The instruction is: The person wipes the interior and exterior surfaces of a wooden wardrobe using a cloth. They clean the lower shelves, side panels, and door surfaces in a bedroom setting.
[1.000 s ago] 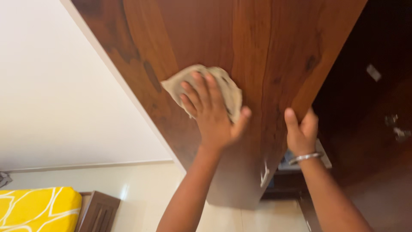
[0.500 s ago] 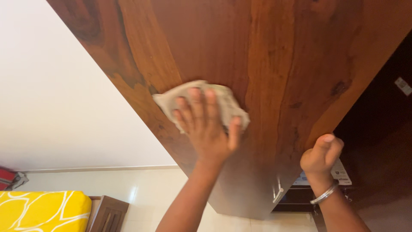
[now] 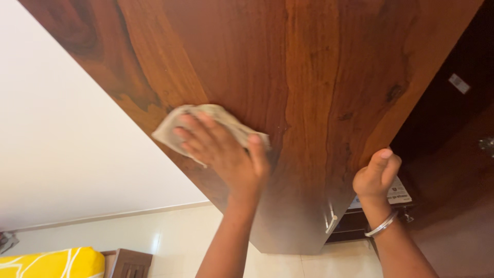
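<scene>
A dark brown wooden cupboard door [image 3: 288, 77] stands open and fills the upper middle of the view. My left hand [image 3: 221, 154] presses a crumpled beige cloth [image 3: 226, 121] flat against the door's face, near its left edge. My right hand [image 3: 374, 177] grips the door's right edge with curled fingers, a silver bangle [image 3: 381, 225] on the wrist. A small metal handle [image 3: 331, 222] sits low on the door, between my two arms.
A white wall [image 3: 62, 154] lies to the left, with pale floor tiles [image 3: 164, 237] below. A yellow patterned cushion [image 3: 51, 263] and a brown wooden frame [image 3: 128, 263] sit at the bottom left. The dark cupboard interior [image 3: 453, 144] opens at right, with a printed paper [image 3: 399, 194] inside.
My left hand has slid the cloth leftward and down toward the door's left edge. My right hand has stayed on the door's right edge, with the fingers more curled than a second ago.
</scene>
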